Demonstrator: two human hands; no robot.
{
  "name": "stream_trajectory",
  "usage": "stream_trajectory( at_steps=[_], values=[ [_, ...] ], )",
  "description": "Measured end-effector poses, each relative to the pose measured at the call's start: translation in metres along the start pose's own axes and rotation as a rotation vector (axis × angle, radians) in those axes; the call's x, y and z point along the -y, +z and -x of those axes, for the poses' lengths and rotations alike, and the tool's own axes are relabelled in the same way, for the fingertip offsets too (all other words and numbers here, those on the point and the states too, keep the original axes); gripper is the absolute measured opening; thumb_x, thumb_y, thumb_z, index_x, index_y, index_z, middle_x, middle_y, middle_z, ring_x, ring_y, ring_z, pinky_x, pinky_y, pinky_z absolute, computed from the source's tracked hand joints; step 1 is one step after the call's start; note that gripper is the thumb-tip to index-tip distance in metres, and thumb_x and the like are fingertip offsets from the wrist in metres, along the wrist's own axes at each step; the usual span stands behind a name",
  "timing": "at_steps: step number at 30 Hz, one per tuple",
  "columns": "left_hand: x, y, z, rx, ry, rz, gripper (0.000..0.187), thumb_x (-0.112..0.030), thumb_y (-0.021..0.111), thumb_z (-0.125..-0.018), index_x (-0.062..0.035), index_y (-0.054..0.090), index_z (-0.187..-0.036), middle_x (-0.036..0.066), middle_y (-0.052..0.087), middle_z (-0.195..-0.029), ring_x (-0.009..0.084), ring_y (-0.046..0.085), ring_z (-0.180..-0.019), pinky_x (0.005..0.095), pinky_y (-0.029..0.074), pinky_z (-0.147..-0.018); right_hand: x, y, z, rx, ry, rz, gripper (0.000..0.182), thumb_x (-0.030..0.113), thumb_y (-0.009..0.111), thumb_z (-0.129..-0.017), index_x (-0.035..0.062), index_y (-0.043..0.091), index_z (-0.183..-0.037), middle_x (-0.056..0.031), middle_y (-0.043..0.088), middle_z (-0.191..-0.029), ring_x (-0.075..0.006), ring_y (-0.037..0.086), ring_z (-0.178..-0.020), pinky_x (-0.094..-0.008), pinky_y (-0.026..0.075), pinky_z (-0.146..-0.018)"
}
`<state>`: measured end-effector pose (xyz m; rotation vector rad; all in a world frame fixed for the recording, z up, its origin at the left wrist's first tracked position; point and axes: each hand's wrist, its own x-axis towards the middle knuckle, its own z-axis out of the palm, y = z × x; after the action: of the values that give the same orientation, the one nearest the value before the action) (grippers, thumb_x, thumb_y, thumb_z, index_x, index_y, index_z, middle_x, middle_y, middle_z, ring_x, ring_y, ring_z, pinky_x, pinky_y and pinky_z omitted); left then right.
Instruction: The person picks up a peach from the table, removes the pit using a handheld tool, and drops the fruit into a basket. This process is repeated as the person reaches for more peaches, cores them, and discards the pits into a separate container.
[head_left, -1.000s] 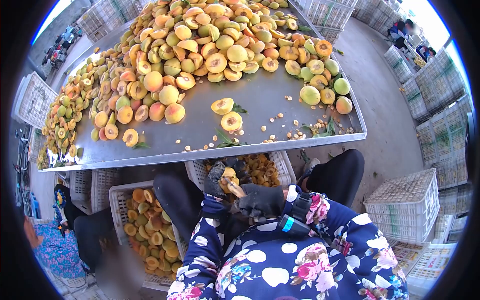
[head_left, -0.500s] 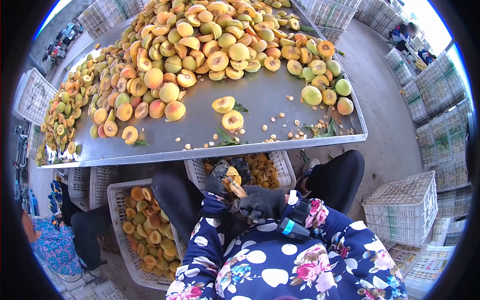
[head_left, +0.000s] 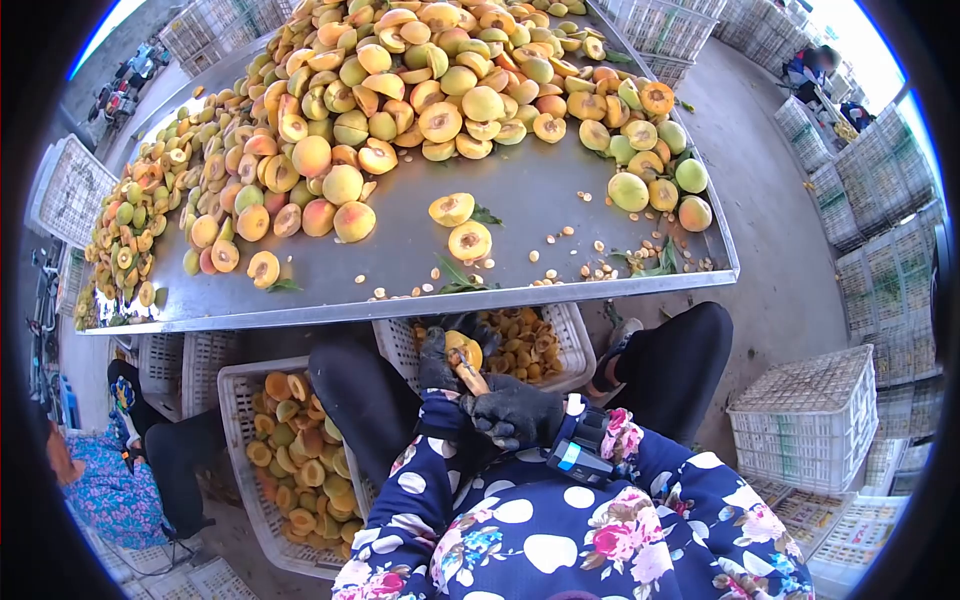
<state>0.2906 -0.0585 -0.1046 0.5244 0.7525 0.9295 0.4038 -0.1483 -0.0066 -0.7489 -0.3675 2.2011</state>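
Observation:
Both of my hands wear dark gloves and meet above my lap. My left hand (head_left: 436, 362) is closed around a yellow peach half (head_left: 466, 347). My right hand (head_left: 516, 410) grips a wooden-handled tool (head_left: 471, 379), whose front end lies against the peach half; its tip is hidden. Directly beyond the hands, a white plastic crate (head_left: 580, 345) holds cut peach pieces. Above it stands a metal table (head_left: 400, 245) with a large heap of peach halves (head_left: 400, 100); two halves (head_left: 468, 240) lie apart near its front edge.
Small pits (head_left: 597, 270) and leaves are scattered along the table's raised edge. Another crate (head_left: 228, 420) of peach halves stands left of my leg. A person in a blue patterned top (head_left: 115, 490) sits at far left. Stacked crates (head_left: 805, 420) stand at right.
My left hand and the peach half have shifted slightly, with fewer of the left fingers showing beyond the fruit. The tool stays against the peach half. The whole view has moved a little.

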Motion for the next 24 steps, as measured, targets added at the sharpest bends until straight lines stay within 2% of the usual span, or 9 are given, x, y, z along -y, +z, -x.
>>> stream_trajectory(
  at_steps=[2,8,10,12,13,18,19,21,24],
  values=[
    [-0.001,0.001,0.004,-0.018,0.040,-0.071,0.020,-0.016,0.051,-0.083,-0.0041,0.050,-0.099,0.008,0.056,-0.089,0.0185,0.055,-0.079,0.0248,0.046,-0.072,0.002,0.000,0.001,0.112,-0.156,0.248,0.011,0.009,0.051,-0.081,0.0046,0.045,-0.090,-0.0019,0.046,-0.059,-0.0054,0.041,-0.038,-0.0206,0.036,-0.032],
    [-0.026,0.011,0.028,-0.004,0.214,-0.466,0.027,-0.012,0.052,-0.082,-0.0037,0.051,-0.108,0.009,0.058,-0.099,0.0197,0.057,-0.087,0.0246,0.047,-0.079,0.013,0.000,0.020,-0.209,-0.057,0.185,0.017,0.010,0.052,-0.080,0.0061,0.043,-0.093,-0.0029,0.048,-0.061,-0.0070,0.043,-0.037,-0.0205,0.036,-0.032],
    [-0.055,0.025,0.041,0.100,0.177,-0.409,0.032,-0.020,0.047,-0.085,-0.0001,0.049,-0.110,0.013,0.058,-0.100,0.0219,0.057,-0.092,0.0306,0.047,-0.081,0.016,-0.014,0.024,-0.397,-0.063,0.457,0.024,0.014,0.053,-0.078,0.0040,0.043,-0.097,-0.0063,0.051,-0.063,-0.0141,0.049,-0.043,-0.0275,0.042,-0.039],
    [-0.083,0.037,0.058,0.116,-0.095,0.270,0.038,-0.025,0.045,-0.086,0.0017,0.047,-0.112,0.015,0.058,-0.102,0.0245,0.056,-0.095,0.0353,0.047,-0.083,0.012,-0.041,0.020,-0.588,-0.079,0.825,0.031,0.017,0.056,-0.077,0.0015,0.044,-0.101,-0.0114,0.056,-0.068,-0.0197,0.056,-0.051,-0.0322,0.046,-0.045],
    [-0.104,0.056,0.079,0.063,0.039,0.205,0.037,-0.025,0.047,-0.084,0.0027,0.048,-0.110,0.015,0.057,-0.100,0.0263,0.056,-0.091,0.0381,0.047,-0.082,0.012,-0.049,0.020,-0.660,0.017,0.954,0.038,0.020,0.058,-0.074,-0.0012,0.045,-0.103,-0.0198,0.060,-0.079,-0.0287,0.061,-0.065,-0.0385,0.047,-0.055],
    [-0.169,-0.013,0.118,-0.273,0.624,-0.408,0.034,-0.022,0.049,-0.084,0.0040,0.051,-0.105,0.014,0.057,-0.097,0.0237,0.056,-0.084,0.0352,0.046,-0.078,-0.006,-0.112,0.038,-0.321,0.407,1.701,0.035,0.031,0.052,-0.081,0.0042,0.048,-0.104,-0.0134,0.058,-0.083,-0.0246,0.059,-0.061,-0.0385,0.045,-0.051],
    [-0.182,-0.045,0.122,-0.330,0.615,-0.423,0.031,-0.020,0.050,-0.084,0.0036,0.052,-0.104,0.013,0.058,-0.095,0.0212,0.056,-0.082,0.0326,0.046,-0.076,0.015,-0.074,0.050,-0.503,0.380,1.518,0.039,0.021,0.055,-0.075,0.0001,0.051,-0.107,-0.0201,0.060,-0.092,-0.0341,0.059,-0.085,-0.0399,0.046,-0.066],
    [-0.201,-0.126,0.128,-0.477,0.423,-0.651,0.027,-0.017,0.053,-0.083,0.0030,0.054,-0.102,0.010,0.059,-0.092,0.0162,0.057,-0.080,0.0274,0.046,-0.073,-0.027,-0.135,0.039,-0.577,0.431,1.399,0.038,0.023,0.055,-0.076,-0.0003,0.050,-0.106,-0.0214,0.059,-0.093,-0.0347,0.059,-0.087,-0.0404,0.046,-0.068],
    [-0.207,-0.109,0.125,-0.696,0.220,-1.340,0.022,-0.017,0.057,-0.082,-0.0029,0.058,-0.098,0.003,0.059,-0.082,0.0078,0.052,-0.073,0.0224,0.045,-0.064,-0.007,-0.111,0.052,-0.416,0.308,1.636,0.040,0.027,0.054,-0.078,-0.0021,0.048,-0.105,-0.0234,0.058,-0.095,-0.0353,0.057,-0.091,-0.0413,0.045,-0.072]
  ],
)
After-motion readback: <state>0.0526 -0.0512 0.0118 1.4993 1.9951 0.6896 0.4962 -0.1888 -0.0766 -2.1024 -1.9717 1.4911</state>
